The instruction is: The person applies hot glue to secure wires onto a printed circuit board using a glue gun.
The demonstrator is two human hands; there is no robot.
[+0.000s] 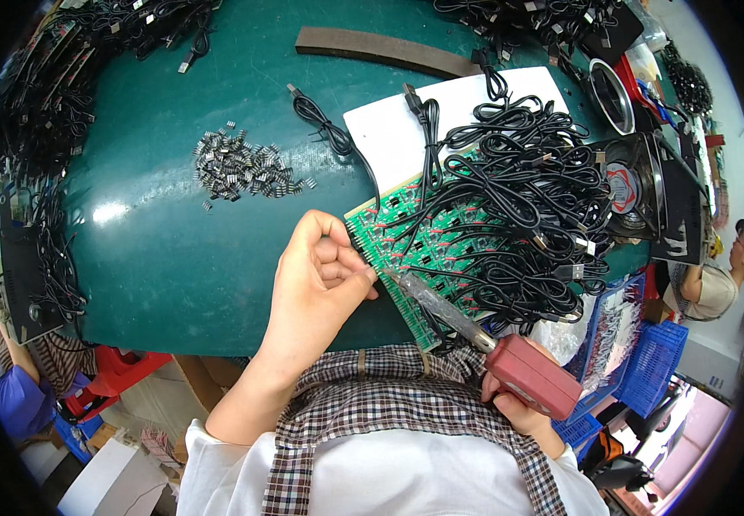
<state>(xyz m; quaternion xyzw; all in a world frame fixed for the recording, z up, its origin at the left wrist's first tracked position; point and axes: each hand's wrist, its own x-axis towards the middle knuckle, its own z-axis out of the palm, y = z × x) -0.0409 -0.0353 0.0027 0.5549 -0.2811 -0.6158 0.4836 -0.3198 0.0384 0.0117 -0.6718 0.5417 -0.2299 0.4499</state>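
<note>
One soldering iron (pixel 533 378), one circuit board (pixel 378 237), one parts pile (pixel 247 169) at left. The right hand (pixel 518 414) grips the iron; the left hand (pixel 322 271), pinched closed, touches the board's left edge.

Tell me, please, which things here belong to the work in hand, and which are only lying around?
In the work:
Green circuit board, left hand at its edge
Soldering iron, held in the right hand
Black cables over the board
Probably the pile of small parts

Apparently lying around:
Dark flat bar
Blue basket
</note>
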